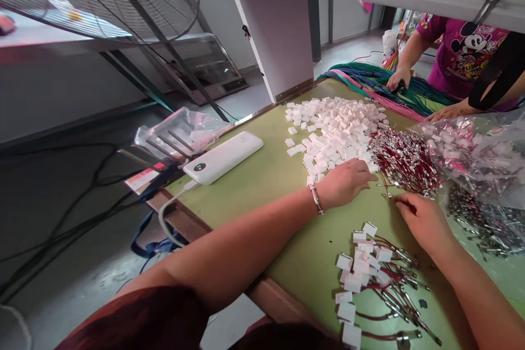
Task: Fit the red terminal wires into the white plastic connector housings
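Note:
My left hand (346, 181), with a bracelet at the wrist, is at the near edge of a pile of small white plastic connector housings (336, 126). Its fingers are bent together, and whatever lies between them is hidden. My right hand (426, 221) pinches a short red wire (389, 192) with a metal terminal, its tip pointing towards my left hand. Just beyond is a heap of short red wires with metal ends (404, 161). Nearer me lie several assembled pieces (361, 268), white housings joined to red wires with metal ends.
A white power bank (225, 157) with a cable lies at the table's left edge, beside a clear plastic bag (180, 131). Bags of parts (479, 153) stand right. Across the table, a person in a purple shirt (467, 54) handles long coloured wires (365, 79). A fan (123, 0) stands left.

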Tool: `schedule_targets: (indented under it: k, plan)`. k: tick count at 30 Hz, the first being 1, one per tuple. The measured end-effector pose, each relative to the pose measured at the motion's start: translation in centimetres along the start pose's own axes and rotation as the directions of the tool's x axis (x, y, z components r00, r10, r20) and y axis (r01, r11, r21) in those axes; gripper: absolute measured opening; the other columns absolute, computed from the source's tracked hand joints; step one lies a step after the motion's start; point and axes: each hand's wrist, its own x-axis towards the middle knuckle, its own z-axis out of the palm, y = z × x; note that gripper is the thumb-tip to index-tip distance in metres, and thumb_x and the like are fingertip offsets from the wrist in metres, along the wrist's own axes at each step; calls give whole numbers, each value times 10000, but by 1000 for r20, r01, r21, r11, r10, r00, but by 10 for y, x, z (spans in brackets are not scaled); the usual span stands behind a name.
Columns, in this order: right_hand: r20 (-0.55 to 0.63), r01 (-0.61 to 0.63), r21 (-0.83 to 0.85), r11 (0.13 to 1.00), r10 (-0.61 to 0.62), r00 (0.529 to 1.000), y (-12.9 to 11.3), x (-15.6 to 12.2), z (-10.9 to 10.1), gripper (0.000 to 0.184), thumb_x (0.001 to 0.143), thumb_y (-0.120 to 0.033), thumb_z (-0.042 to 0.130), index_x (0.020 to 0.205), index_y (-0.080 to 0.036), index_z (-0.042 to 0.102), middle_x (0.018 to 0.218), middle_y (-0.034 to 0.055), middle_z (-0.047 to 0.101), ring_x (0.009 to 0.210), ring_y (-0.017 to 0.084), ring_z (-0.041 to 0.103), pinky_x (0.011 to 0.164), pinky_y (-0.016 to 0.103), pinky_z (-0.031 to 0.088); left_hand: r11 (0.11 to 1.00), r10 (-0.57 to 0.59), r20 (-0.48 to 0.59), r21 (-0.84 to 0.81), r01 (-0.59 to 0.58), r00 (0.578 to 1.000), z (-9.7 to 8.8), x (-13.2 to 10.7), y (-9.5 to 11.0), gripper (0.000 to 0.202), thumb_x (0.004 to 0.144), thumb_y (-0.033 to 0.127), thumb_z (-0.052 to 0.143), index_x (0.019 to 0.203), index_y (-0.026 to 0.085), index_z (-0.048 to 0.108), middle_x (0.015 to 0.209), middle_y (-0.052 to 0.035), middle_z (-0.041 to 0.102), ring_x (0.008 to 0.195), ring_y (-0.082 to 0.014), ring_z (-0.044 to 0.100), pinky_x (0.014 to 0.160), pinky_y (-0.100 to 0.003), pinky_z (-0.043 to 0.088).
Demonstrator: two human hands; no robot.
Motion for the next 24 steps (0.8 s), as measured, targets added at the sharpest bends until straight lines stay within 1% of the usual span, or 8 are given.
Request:
schedule_targets:
  k: [4, 6, 7, 9, 11, 14, 19, 24]
  plan:
    - [-12, -54, 102, 993, 55, 998, -3, 0, -4, 236, 792, -318, 505, 837, -214, 713, 851, 50, 740, 758, 213, 651, 726, 350, 479, 964, -142, -90, -239, 117, 986, 5, -2, 8, 202, 873, 158, 550, 1013, 162, 695, 907, -72, 626, 864, -164, 590, 802, -313, 513]
    - [-4, -105, 149, 983, 107, 994, -5, -1, -5, 233, 778, -346, 523, 809, -211, 710, 778, 40, 732, 682, 203, 637, 656, 331, 474, 884, -285, -91, -410, 225, 954, 5, -2, 14, 169, 842, 177, 587, 962, 149, 704, 891, -63, 634, 778, -137, 604, 747, -291, 538]
    - [-2, -122, 171, 978, 124, 992, -7, -1, -6, 235, 772, -360, 530, 800, -207, 707, 741, 36, 723, 646, 195, 625, 622, 319, 467, 811, -372, -60, -507, 293, 926, 5, -2, 16, 164, 831, 189, 599, 949, 143, 703, 897, -60, 637, 715, -116, 604, 694, -270, 546]
    - [-2, -135, 214, 967, 139, 990, -10, -1, -7, 240, 764, -381, 541, 792, -200, 696, 671, 25, 693, 586, 178, 591, 565, 296, 444, 615, -503, 72, -670, 415, 861, 2, -2, 22, 172, 812, 193, 615, 952, 133, 697, 885, -51, 649, 615, -79, 595, 599, -222, 536]
    - [3, -144, 265, 954, 148, 989, -12, -2, -8, 238, 756, -395, 550, 778, -197, 681, 633, 14, 663, 545, 160, 553, 527, 278, 420, 432, -556, 215, -750, 500, 803, -1, -1, 27, 183, 808, 171, 617, 969, 126, 690, 816, -35, 663, 599, -70, 605, 589, -199, 521]
    - [41, -191, 366, 911, 190, 981, -16, -5, -9, 226, 752, -407, 570, 755, -197, 654, 613, -1, 630, 499, 130, 495, 476, 253, 380, 276, -570, 335, -782, 558, 750, -2, -1, 30, 145, 831, 166, 600, 939, 132, 690, 724, -11, 667, 582, -63, 601, 587, -191, 497]
    - [157, -257, 627, 735, 203, 966, -21, -8, -3, 246, 806, -438, 574, 826, -196, 614, 536, -57, 515, 420, 92, 432, 418, 227, 347, 134, -533, 370, -851, 508, 761, 7, 0, 36, 89, 783, 196, 676, 735, 125, 653, 655, 13, 620, 504, -36, 471, 482, -168, 388]
    - [138, -260, 708, 657, 233, 963, -28, -7, 11, 274, 778, -453, 627, 873, -196, 619, 528, -74, 484, 397, 83, 406, 370, 215, 308, -70, -432, 406, -905, 419, 805, 11, 4, 46, 136, 764, 158, 685, 899, 149, 685, 711, 11, 623, 522, -35, 432, 475, -168, 326]
